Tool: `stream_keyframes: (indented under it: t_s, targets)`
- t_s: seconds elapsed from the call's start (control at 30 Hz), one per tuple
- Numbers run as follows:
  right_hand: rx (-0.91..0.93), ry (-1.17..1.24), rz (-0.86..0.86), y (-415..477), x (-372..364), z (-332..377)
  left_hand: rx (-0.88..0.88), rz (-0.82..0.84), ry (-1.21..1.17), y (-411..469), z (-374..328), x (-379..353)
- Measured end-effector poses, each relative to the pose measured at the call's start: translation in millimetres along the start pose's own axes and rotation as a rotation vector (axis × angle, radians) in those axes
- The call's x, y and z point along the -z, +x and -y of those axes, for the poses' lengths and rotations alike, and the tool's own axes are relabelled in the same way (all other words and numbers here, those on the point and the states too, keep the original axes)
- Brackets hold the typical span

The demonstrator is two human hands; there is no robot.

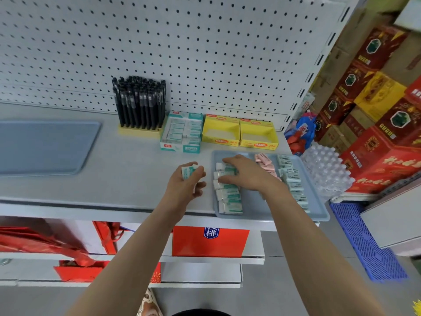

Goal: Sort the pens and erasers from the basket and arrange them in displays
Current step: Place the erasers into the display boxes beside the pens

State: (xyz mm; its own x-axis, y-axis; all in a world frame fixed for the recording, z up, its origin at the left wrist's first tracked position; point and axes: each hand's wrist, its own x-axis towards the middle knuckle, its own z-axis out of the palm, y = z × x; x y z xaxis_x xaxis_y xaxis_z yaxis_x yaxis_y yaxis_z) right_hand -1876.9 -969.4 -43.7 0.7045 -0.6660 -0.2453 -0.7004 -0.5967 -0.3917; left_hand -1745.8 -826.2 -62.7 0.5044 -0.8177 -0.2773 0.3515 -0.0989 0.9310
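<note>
Partly hidden under right hand: top erasers of tray's left row. Partly covered by left hand: held erasers. Cut off at left edge: other tray. Too small to read: wrapper print.
</note>
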Motion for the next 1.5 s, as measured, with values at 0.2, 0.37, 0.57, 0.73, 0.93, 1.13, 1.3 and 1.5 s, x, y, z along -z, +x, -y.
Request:
stream_keyframes:
  t_s: [0.2,0.37,0.57,0.73,0.93,1.13,1.3,1.5]
  targets:
    - [0.008,0.108,-0.108,4,-3,-4,-0.005,-0.014,-0.006,4,1,-2]
    - [0.019,0.307,-0.173,4,-7,-11,-0.020,0.004,-0.029,8,-2,-7]
    - [0.021,0.399,-0.460,2,5,-5,0.020,0.034,-0.148,14,-9,-15]
    - [0.172,0.440,-0.281,-1,14,34,0.036,0.167,-0.251,17,-18,-27]
    - [0.103,0.421,-0.302,-1,6,20,0.020,0.005,-0.246,26,-14,-22]
    - [-0.041,-0.001,-0.086,-1,-6,3,-0.010,-0.051,-0.192,30,-13,-13]
    - [0.022,0.036,-0.144,6,-3,4,-0.050,-0.061,-0.146,31,-14,-5]
    - [0.042,0.300,-0.337,39,15,16,-0.048,-0.114,-0.101,42,-23,27]
